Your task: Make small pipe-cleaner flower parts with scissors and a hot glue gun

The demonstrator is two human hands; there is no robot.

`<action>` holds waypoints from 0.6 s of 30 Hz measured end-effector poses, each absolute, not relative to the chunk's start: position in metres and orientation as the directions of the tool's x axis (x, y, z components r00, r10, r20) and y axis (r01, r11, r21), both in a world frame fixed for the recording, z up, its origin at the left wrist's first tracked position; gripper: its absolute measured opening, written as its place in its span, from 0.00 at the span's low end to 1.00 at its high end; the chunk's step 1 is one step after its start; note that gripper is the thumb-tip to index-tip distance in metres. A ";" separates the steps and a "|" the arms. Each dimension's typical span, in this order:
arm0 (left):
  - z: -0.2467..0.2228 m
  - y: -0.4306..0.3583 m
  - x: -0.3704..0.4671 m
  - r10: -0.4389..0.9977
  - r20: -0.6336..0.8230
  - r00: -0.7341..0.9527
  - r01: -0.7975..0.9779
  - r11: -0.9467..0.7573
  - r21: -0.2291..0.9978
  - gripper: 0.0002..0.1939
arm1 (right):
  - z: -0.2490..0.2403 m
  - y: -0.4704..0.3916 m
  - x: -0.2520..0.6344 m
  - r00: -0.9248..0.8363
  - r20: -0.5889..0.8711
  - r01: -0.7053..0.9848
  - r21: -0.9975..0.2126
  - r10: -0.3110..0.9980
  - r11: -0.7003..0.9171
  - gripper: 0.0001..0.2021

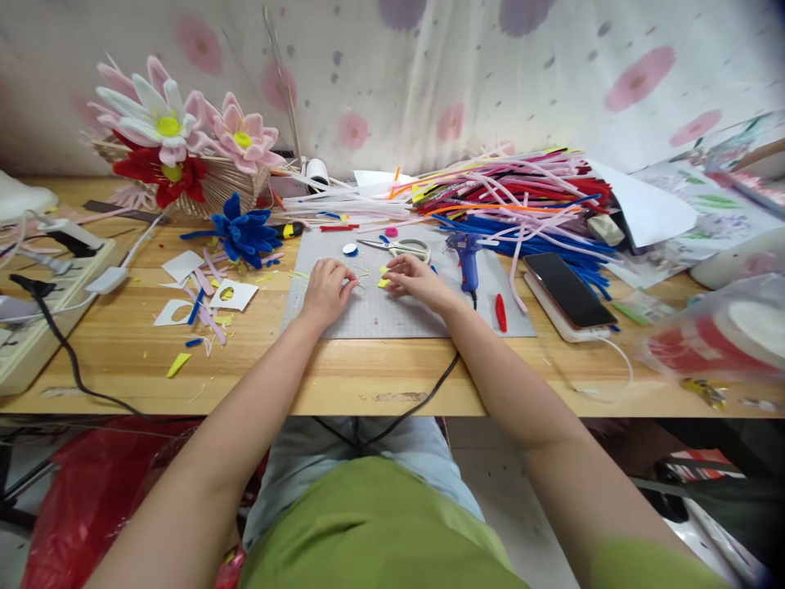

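My left hand [329, 290] is closed in a pinch above the grey cutting mat [343, 325]. Thin, pale, wire-like strands [361, 273] stick out by its fingertips; their exact kind is too small to make out. My right hand [418, 283] faces it, fingers bent around a small yellow piece [383, 276], seemingly gripping it. Just behind the right hand lie scissors [414, 248] with pale handles. A small round white disc with a blue edge [350, 249] rests behind the left hand. To the right are a blue glue gun [466, 260] and a red piece [501, 312].
A blue fuzzy flower [240, 232] and cut scraps [233, 295] lie left, before a basket of flowers [208, 184]. Pipe cleaners [521, 196] are heaped behind the mat. A phone [567, 288] and bagged cup [724, 335] stand right; a power strip [61, 303] lies far left.
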State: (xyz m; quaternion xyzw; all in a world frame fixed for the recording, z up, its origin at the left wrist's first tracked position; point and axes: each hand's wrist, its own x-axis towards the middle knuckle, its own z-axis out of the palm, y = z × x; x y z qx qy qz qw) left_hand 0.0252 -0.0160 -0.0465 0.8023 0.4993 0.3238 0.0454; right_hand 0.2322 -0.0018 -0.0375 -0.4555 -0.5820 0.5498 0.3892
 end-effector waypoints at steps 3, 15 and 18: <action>-0.045 -0.016 0.027 0.820 0.488 0.299 0.769 -0.509 0.386 0.07 | -0.046 -0.001 0.220 -0.307 0.066 0.114 -0.988 0.950 0.105 0.19; -0.047 -0.015 0.033 0.789 0.461 0.407 0.715 -0.589 0.377 0.08 | -0.052 -0.005 0.210 -0.322 0.279 0.261 -0.892 0.905 0.368 0.21; -0.047 -0.015 0.032 0.800 0.453 0.394 0.718 -0.576 0.391 0.08 | -0.052 -0.004 0.212 -0.259 0.278 0.259 -0.903 0.925 0.343 0.19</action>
